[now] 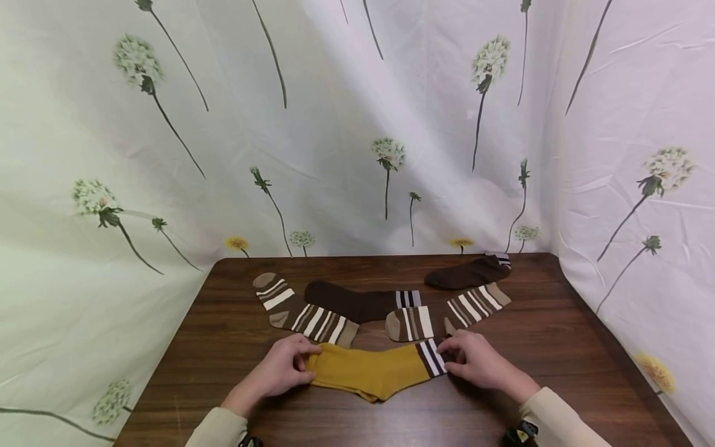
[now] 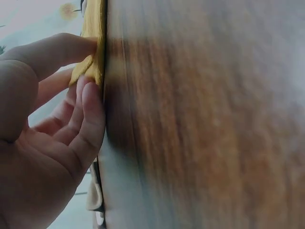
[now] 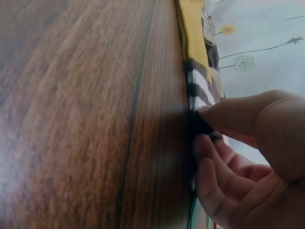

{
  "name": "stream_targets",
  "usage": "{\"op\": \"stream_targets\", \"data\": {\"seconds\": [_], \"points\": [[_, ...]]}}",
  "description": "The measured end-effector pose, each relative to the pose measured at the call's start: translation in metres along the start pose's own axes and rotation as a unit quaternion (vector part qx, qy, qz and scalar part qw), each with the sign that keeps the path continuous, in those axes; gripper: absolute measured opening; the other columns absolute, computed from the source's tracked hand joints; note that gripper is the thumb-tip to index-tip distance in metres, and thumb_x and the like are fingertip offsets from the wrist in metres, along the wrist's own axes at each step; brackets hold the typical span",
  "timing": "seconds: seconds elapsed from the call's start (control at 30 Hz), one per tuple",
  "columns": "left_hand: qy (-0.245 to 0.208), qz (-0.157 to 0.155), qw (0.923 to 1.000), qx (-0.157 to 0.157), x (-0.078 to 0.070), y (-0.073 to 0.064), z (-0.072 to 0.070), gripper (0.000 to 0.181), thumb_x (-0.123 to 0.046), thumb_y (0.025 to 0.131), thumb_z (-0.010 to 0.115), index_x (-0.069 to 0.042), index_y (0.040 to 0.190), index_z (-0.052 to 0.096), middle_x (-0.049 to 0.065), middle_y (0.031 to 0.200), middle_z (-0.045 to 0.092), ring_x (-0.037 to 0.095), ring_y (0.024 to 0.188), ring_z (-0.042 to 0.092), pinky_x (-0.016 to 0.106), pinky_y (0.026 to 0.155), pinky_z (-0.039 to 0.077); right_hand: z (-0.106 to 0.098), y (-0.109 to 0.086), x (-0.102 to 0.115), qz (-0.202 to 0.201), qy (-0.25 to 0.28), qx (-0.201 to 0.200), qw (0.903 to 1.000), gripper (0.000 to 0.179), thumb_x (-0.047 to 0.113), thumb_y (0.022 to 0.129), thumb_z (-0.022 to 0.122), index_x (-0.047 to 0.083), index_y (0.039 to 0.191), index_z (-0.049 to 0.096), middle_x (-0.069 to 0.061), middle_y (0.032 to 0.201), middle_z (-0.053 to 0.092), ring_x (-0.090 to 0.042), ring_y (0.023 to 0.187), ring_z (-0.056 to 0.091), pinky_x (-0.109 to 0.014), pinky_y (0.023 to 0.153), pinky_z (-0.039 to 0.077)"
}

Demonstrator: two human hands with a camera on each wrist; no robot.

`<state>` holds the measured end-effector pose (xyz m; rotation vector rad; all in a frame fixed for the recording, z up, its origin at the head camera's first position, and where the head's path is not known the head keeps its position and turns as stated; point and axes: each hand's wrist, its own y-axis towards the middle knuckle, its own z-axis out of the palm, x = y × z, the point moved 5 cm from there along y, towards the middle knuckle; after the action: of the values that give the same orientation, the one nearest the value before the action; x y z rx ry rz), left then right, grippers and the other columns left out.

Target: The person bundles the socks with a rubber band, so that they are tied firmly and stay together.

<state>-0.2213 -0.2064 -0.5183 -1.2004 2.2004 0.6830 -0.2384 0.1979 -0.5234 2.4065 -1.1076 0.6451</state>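
A mustard-yellow sock (image 1: 363,369) lies flat across the front middle of the table, its heel toward me. Its cuff (image 1: 432,358) at the right end has dark and white stripes. My left hand (image 1: 282,366) pinches the toe end between thumb and fingers; in the left wrist view the yellow fabric (image 2: 95,62) shows at the thumb tip. At the other end, my right hand (image 1: 480,363) holds the cuff's edge, with the thumb (image 3: 233,112) over the striped band in the right wrist view. Both hands stay low at the tabletop.
Behind the yellow sock lie a brown-striped sock (image 1: 318,320) on the left, a dark brown sock (image 1: 357,301) in the middle and a second striped sock (image 1: 413,324) to the right. Another dark sock (image 1: 466,273) is at the back right. A dandelion-print curtain (image 1: 335,186) borders the wooden table (image 1: 212,347).
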Motion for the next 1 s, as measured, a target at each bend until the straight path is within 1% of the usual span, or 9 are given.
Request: {"op": "stream_targets", "data": {"seconds": [0.17,0.37,0.5,0.6,0.8,1.0], "points": [[0.031,-0.009,0.9992,-0.022,0.0,0.005,-0.001,0.04,-0.005,0.075,0.091,-0.001,0.113,0.079,0.0,0.098,0.066,0.011,0.078,0.06,0.027,0.068,0.053,0.001,0.005,-0.007,0.023,-0.01,0.006,0.9997,0.024,0.007,0.088,0.083,0.009,0.111,0.078,0.004,0.094,0.062,0.003,0.07,0.057,-0.024,0.065,0.053],[0.031,-0.022,0.9987,-0.034,0.004,0.011,0.001,0.039,-0.003,0.076,0.09,0.001,0.113,0.078,0.002,0.099,0.066,0.014,0.083,0.061,0.026,0.067,0.057,0.001,0.011,-0.013,0.041,-0.039,-0.012,0.9983,0.025,0.007,0.086,0.084,0.01,0.11,0.079,0.003,0.095,0.063,0.002,0.071,0.056,-0.025,0.066,0.052],[0.036,-0.022,0.9982,-0.042,0.005,0.013,0.001,0.039,-0.004,0.075,0.09,0.001,0.112,0.078,0.004,0.098,0.065,0.015,0.082,0.061,0.026,0.069,0.058,-0.001,0.015,-0.015,0.04,-0.055,-0.026,0.9973,0.024,0.006,0.085,0.084,0.01,0.108,0.079,0.002,0.093,0.064,0.0,0.072,0.056,-0.025,0.066,0.052],[0.038,-0.024,0.998,-0.045,0.006,0.015,0.0,0.039,-0.005,0.075,0.09,0.001,0.111,0.079,0.004,0.099,0.065,0.014,0.082,0.06,0.026,0.069,0.058,-0.002,0.018,-0.015,0.04,-0.064,-0.028,0.9968,0.024,0.006,0.085,0.084,0.01,0.108,0.08,0.002,0.093,0.064,-0.001,0.073,0.056,-0.026,0.066,0.051],[0.038,-0.03,0.9978,-0.044,0.006,0.016,0.0,0.038,-0.006,0.075,0.091,0.0,0.11,0.079,0.005,0.1,0.063,0.014,0.083,0.061,0.025,0.069,0.058,-0.004,0.025,-0.018,0.052,-0.078,-0.03,0.9951,0.023,0.006,0.087,0.083,0.011,0.109,0.08,0.001,0.097,0.066,-0.005,0.077,0.058,-0.026,0.068,0.052],[0.041,-0.05,0.9967,-0.048,0.007,0.016,0.003,0.036,-0.007,0.075,0.091,-0.001,0.109,0.079,0.005,0.102,0.061,0.015,0.084,0.062,0.024,0.071,0.058,-0.007,0.031,-0.019,0.061,-0.07,-0.03,0.9952,0.023,0.004,0.087,0.082,0.009,0.11,0.079,-0.003,0.101,0.07,-0.01,0.081,0.061,-0.029,0.069,0.054]]}}
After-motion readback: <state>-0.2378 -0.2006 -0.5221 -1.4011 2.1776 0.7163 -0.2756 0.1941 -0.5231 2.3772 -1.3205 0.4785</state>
